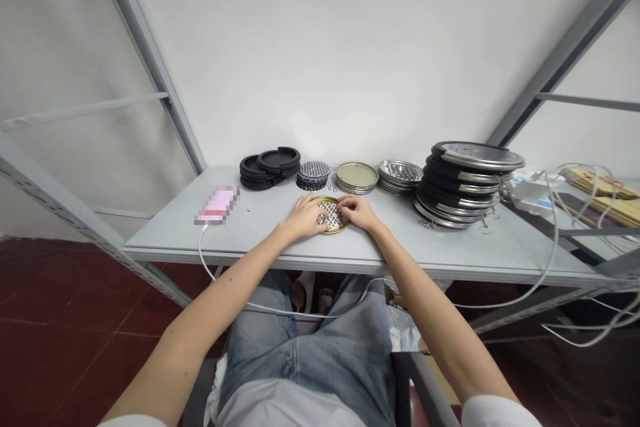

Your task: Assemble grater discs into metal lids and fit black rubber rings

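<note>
A shallow round metal tin [341,229] with a gold rim lies flat near the table's front edge. Inside it sits a silver disc [330,211] with a raised or pierced pattern. My left hand [303,217] spans the tin's left side, fingers on the far rim and thumb by the near part. My right hand [360,211] bends its fingers over the right rim, thumb and fingertips close together at the disc. Any small part under those fingertips is hidden. Just behind are dark patterned discs [314,171], small wire hooks [332,185] and stacked pale-gold tins [357,174].
Black ring-shaped holders [273,163] are piled at the back left. Silver patterned tins [400,172] stand beside a tall stack of black-and-silver assembled pieces [465,183]. A phone [218,205] on a white cable [201,247] lies left. Metal posts [150,47] frame the table [280,250].
</note>
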A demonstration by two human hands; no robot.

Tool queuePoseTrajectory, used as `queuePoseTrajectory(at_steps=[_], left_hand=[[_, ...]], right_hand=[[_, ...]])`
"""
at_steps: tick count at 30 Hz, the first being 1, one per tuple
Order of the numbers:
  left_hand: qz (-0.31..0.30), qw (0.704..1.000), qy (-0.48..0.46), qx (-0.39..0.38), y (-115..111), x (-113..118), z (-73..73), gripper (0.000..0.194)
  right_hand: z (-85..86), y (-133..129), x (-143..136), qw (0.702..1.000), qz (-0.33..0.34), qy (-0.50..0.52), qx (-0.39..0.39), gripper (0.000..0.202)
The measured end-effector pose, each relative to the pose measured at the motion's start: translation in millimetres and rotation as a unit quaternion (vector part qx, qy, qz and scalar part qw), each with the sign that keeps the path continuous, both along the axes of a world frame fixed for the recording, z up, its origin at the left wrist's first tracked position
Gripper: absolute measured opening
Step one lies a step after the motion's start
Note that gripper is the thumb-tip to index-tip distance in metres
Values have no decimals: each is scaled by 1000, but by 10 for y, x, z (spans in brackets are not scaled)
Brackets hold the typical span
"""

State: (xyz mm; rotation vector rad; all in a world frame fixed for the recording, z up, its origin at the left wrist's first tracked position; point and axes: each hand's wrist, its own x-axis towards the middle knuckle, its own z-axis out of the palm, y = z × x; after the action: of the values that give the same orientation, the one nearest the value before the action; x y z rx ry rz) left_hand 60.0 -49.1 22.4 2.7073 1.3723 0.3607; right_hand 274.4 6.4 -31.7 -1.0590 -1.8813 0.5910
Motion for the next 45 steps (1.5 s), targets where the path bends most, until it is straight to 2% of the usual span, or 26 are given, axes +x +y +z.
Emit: queuePoseTrajectory(at_steps=[14, 25, 30, 37, 45], left_hand=[[-3, 1000, -10, -8, 20, -12, -13, 29], [6, 1000, 6, -18, -23, 12, 45, 30], [3, 1000, 5, -11, -8, 12, 23, 29], [7, 1000, 2, -16, -1, 0, -6, 31], [7, 1000, -7, -19, -3, 7, -4, 32]], right_hand=[[31, 37, 22, 998, 20, 3, -60, 12], [-1, 61, -9, 1000, 6, -14, -27, 19], [7, 41, -7, 1000, 9, -13, -19, 18], [-7, 30, 10, 998, -52, 15, -4, 22], [-17, 21, 27, 997, -70, -12, -1, 28]])
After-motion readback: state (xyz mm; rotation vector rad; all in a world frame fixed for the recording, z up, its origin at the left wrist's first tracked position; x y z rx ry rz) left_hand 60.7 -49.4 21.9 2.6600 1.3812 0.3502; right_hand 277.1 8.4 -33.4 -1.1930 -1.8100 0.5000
